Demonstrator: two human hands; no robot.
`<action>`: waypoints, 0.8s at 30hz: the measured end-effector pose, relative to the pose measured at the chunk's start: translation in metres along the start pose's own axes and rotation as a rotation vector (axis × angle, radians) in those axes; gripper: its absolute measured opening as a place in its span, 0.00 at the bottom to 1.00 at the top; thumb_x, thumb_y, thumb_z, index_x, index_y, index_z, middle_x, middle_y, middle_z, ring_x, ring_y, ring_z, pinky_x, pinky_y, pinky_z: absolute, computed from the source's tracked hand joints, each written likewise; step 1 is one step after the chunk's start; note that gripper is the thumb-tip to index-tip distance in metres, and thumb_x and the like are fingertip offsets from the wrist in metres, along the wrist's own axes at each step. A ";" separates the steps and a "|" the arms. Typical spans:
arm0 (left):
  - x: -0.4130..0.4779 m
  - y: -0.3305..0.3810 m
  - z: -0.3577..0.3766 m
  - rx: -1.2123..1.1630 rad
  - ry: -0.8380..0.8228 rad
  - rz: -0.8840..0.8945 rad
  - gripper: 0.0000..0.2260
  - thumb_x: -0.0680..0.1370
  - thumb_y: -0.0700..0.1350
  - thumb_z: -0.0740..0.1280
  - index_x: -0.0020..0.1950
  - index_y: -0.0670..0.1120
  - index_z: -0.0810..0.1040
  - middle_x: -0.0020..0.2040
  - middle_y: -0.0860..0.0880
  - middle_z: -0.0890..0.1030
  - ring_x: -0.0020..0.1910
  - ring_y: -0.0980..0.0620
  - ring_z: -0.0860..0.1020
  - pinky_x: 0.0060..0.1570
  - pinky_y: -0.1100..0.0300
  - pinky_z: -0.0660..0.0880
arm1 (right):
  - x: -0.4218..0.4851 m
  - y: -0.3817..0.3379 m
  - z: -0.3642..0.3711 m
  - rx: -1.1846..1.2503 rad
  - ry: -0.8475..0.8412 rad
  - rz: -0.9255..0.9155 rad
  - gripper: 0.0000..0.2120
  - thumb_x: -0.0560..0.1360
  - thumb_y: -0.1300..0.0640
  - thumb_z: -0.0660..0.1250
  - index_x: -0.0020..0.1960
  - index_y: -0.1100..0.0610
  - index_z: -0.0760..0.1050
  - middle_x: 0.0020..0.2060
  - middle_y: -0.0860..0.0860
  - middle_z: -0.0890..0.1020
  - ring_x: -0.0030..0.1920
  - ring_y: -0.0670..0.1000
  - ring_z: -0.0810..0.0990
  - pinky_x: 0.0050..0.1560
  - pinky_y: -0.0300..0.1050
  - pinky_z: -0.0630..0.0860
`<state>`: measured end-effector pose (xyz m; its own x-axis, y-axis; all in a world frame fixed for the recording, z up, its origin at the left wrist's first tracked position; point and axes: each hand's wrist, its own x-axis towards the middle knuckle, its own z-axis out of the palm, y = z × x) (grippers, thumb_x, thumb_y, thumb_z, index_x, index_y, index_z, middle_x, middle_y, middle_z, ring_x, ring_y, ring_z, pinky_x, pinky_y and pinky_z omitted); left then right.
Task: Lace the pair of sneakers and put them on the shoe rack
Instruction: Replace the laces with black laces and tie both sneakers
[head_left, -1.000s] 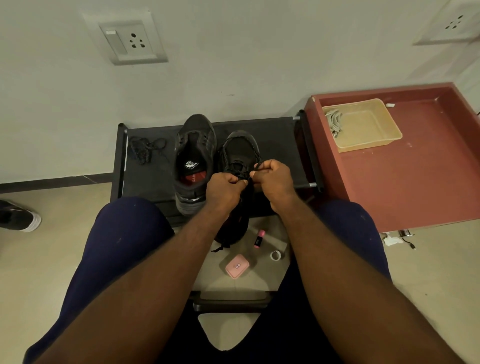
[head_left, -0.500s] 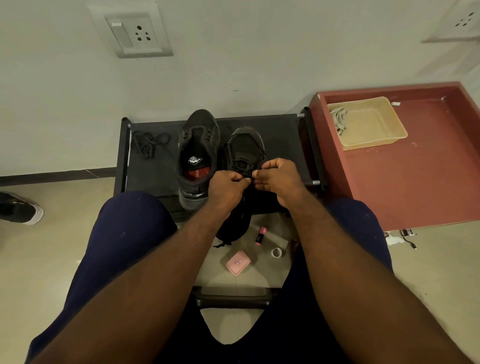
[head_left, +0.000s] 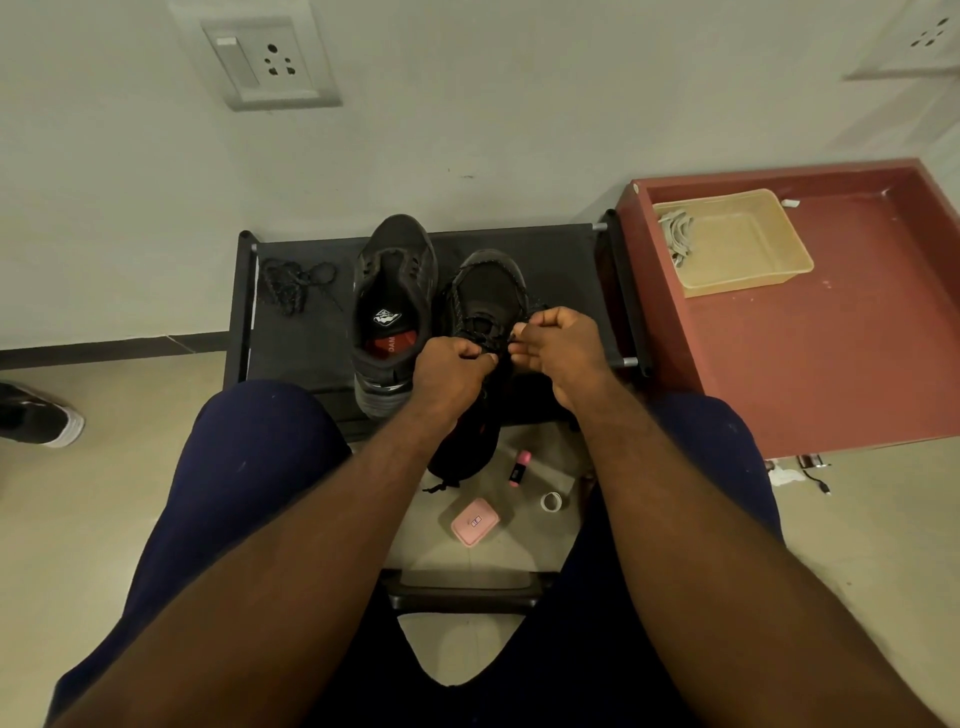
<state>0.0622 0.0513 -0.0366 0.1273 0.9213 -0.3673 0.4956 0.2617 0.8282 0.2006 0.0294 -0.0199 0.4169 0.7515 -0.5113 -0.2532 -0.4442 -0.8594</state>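
Right hand (head_left: 558, 348) eased off left hand (head_left: 452, 369), both pinching lace (head_left: 491, 347) (sneaker (head_left: 488, 291) heel hidden), spare lace (head_left: 291, 286) aside.

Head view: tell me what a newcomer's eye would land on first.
The hands meet at centre: the left hand and right hand both pinch the black lace of the partly laced sneaker, its toe on the black shoe rack. Beside it stands the second sneaker, no lace visible, and a loose lace lies bundled at the rack's left end. To the right, a red tray holds a beige basket.
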 end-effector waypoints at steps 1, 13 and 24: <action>0.000 0.000 0.000 -0.001 -0.002 -0.002 0.07 0.75 0.43 0.73 0.40 0.41 0.83 0.36 0.43 0.83 0.36 0.48 0.80 0.44 0.49 0.79 | 0.000 0.001 0.000 -0.015 -0.007 -0.009 0.06 0.77 0.67 0.70 0.46 0.60 0.73 0.42 0.58 0.82 0.38 0.52 0.83 0.38 0.44 0.82; -0.001 0.002 -0.001 -0.002 0.004 -0.004 0.08 0.74 0.43 0.74 0.38 0.39 0.82 0.38 0.39 0.83 0.37 0.41 0.81 0.44 0.44 0.79 | -0.002 0.008 0.004 -0.247 -0.033 -0.096 0.06 0.76 0.67 0.70 0.43 0.61 0.75 0.37 0.58 0.82 0.33 0.50 0.81 0.34 0.43 0.80; -0.003 0.003 -0.002 0.015 0.005 -0.005 0.10 0.75 0.44 0.73 0.39 0.39 0.82 0.37 0.37 0.82 0.33 0.47 0.77 0.41 0.43 0.78 | -0.006 0.000 0.002 -0.326 -0.096 -0.070 0.03 0.74 0.66 0.72 0.44 0.63 0.78 0.35 0.57 0.82 0.33 0.51 0.82 0.36 0.45 0.81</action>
<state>0.0619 0.0497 -0.0325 0.1210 0.9214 -0.3693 0.5086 0.2620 0.8202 0.1966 0.0254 -0.0171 0.3355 0.8210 -0.4619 0.0714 -0.5111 -0.8566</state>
